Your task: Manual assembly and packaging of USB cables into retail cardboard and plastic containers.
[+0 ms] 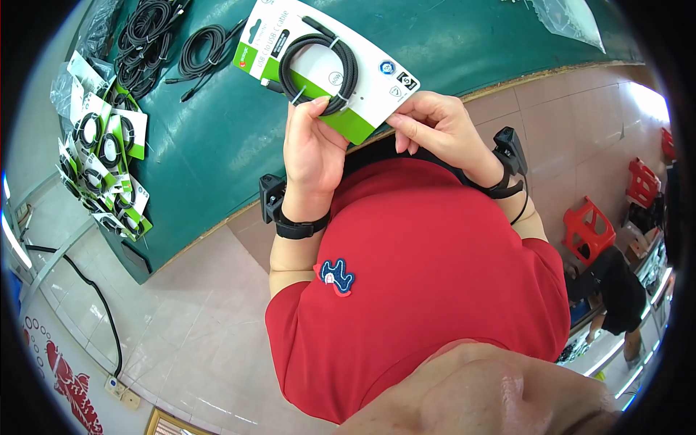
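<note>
A white and green backing card (373,90) is tilted above the table's near edge, with a coiled black braided USB cable (351,69) fastened on its front. Two pale ties hold the coil. My left hand (314,152) grips the card's lower left side, its thumb pressed against the bottom of the coil. At the lower right corner, my right hand (438,130) pinches the card between thumb and fingers. Part of the fingers of each hand is hidden behind the card or the hand itself. Black straps with small devices sit on both wrists.
The green table (210,152) carries a pile of carded cables (109,156) at left. Loose black cable bundles (148,36) and a single coil (206,54) lie behind it. Clear plastic bags (573,22) rest at far right. Red stools (587,228) and another person (620,290) are at right.
</note>
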`<state>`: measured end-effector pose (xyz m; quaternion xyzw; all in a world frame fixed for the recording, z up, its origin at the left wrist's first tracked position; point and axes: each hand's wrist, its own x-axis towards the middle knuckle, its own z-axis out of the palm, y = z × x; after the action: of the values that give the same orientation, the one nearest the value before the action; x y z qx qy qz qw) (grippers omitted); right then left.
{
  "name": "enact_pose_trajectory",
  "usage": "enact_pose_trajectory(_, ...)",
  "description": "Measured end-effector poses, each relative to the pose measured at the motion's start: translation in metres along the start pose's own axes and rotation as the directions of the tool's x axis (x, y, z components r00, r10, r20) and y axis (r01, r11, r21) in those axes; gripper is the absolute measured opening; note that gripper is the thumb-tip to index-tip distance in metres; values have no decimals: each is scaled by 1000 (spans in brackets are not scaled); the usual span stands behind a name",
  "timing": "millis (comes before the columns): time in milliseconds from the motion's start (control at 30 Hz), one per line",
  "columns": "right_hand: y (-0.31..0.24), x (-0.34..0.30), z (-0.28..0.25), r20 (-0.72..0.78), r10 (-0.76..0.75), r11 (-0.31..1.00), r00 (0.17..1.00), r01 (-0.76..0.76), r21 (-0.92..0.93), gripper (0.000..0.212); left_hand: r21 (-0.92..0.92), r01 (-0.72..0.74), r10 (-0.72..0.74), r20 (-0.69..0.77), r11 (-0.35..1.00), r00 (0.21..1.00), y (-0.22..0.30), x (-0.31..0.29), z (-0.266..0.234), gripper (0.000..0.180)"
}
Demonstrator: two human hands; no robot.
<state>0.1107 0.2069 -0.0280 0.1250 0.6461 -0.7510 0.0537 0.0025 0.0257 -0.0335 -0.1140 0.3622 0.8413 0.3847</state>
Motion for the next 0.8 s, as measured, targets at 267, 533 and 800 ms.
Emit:
enact_pose_trajectory(267, 11, -3, 2, -39, -147, 989, 988, 148, 15, 15, 102, -22, 18, 42, 995, 999, -4, -3, 3, 44)
enact_pose_trajectory(533, 18, 1, -4, 3, -235, 972, 972, 235, 25, 15, 103, -34, 25, 93, 994, 995, -3, -2, 2, 42)
enact_pose_trajectory(800, 21, 4, -3, -29, -291, 956, 956, 290, -48, 16, 121, -52, 43, 78, 991, 996, -2, 0, 1, 38)
